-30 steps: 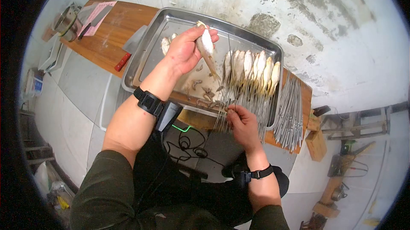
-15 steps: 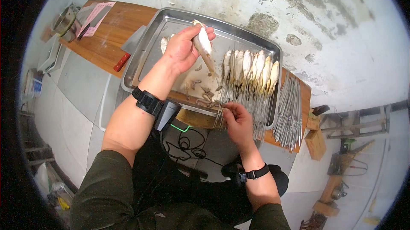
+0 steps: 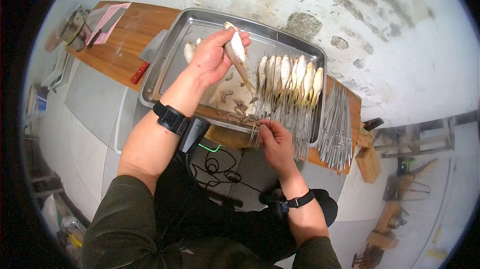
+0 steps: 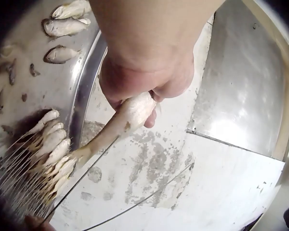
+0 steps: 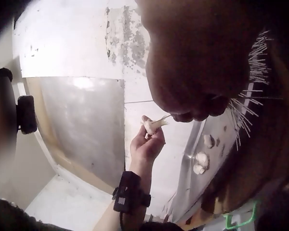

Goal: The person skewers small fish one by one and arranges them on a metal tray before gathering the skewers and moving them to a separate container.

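My left hand [image 3: 212, 59] holds a small pale fish [image 3: 235, 49] over the metal tray [image 3: 156, 69], its tail hanging toward me. Low at the tray's near edge, my right hand [image 3: 277, 146] pinches a thin metal skewer [image 4: 86, 172]. In the left wrist view the skewer has two prongs: one tip is right at the fish's side, while the other prong [image 4: 149, 196] points past it. To the right in the tray lies a row of skewered fish [image 3: 286, 71], skewer ends toward me. Loose fish [image 4: 62, 54] lie elsewhere in the tray.
A bundle of metal skewers [image 3: 335, 129] lies on the wooden table right of the tray. To the left are a red-handled cleaver [image 3: 140, 72], a black-handled knife [image 3: 95, 38] and a metal pot [image 3: 75, 31]. Dark scraps [image 3: 237, 114] are scattered in the tray.
My right hand has shifted slightly left with the skewer. The left hand keeps hold of the fish, nearly still. The head view has moved a little.
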A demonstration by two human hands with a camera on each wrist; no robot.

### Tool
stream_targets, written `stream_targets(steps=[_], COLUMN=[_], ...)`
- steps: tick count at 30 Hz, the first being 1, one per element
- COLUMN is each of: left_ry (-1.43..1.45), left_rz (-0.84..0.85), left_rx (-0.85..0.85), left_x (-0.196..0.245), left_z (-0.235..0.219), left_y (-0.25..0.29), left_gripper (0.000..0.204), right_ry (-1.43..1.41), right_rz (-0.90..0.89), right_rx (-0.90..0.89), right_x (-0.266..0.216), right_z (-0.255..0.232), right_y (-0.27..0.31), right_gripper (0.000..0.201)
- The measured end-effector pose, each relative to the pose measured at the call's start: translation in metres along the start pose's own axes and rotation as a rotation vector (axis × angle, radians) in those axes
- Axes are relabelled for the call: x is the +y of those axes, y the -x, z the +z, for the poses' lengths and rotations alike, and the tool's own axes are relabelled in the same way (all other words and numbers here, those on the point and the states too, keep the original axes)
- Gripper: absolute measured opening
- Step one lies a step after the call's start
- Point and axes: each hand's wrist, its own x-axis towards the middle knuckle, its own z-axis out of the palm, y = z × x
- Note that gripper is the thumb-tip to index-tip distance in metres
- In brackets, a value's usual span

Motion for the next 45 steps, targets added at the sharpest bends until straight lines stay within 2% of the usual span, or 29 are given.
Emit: stream_targets(steps=[3,7,13,15,16,18,19,21,25,27,28,30,33,37,39,45], left_ry=[-0.002,0.009,0.011,-0.012,-0.007,-0.025,-0.02,0.016,0.063,0.056,0.061,0.081,0.054,0.04,0.029,0.005], left_rz=[-0.014,-0.026,-0.06,-0.061,-0.062,-0.065,-0.063,-0.08,-0.072,-0.045,-0.039,-0.049,-0.029,-0.051,-0.072,-0.078], left_rx=[-0.02,-0.01,-0.011,-0.025,-0.027,-0.015,-0.018,-0.035,-0.042,-0.087,-0.089,-0.135,-0.139,-0.096,-0.153,-0.132], left_x=[0.001,0.007,0.01,0.013,0.014,0.018,0.019,0.021,0.027,0.03,0.03,0.03,0.027,0.024,0.021,0.022], left_z=[-0.003,-0.004,-0.003,-0.003,-0.002,0.0,-0.001,-0.003,-0.012,-0.015,-0.017,-0.02,-0.021,-0.015,-0.014,-0.01], left_y=[0.0,0.007,0.013,0.016,0.018,0.022,0.024,0.025,0.029,0.028,0.028,0.027,0.029,0.032,0.034,0.037], left_gripper=[0.023,0.023,0.022,0.023,0.023,0.023,0.023,0.025,0.026,0.029,0.029,0.03,0.03,0.028,0.028,0.028], right_ry=[-0.047,-0.052,0.163,0.322,0.328,0.202,0.207,-0.168,-0.183,0.083,0.089,0.276,0.329,0.171,0.075,0.122], right_rz=[0.089,0.12,-0.036,-0.167,-0.167,-0.029,-0.031,0.132,0.184,0.096,0.093,-0.047,-0.1,-0.09,-0.09,-0.058], right_rx=[-0.097,-0.123,-0.086,-0.001,0.001,-0.032,-0.031,-0.054,-0.135,-0.06,-0.062,0.0,0.092,0.119,0.127,0.171], right_x=[-0.003,-0.013,-0.019,-0.02,-0.021,-0.022,-0.023,-0.026,-0.031,-0.04,-0.041,-0.041,-0.032,-0.022,-0.019,-0.015], right_z=[0.002,0.002,0.003,0.009,0.011,0.016,0.019,0.025,0.031,0.036,0.036,0.036,0.041,0.05,0.055,0.069], right_y=[0.0,0.005,0.018,0.022,0.025,0.028,0.03,0.032,0.032,0.036,0.036,0.04,0.041,0.035,0.033,0.034], right_gripper=[0.02,0.021,0.021,0.02,0.02,0.018,0.018,0.015,0.014,0.016,0.016,0.017,0.017,0.015,0.015,0.015])
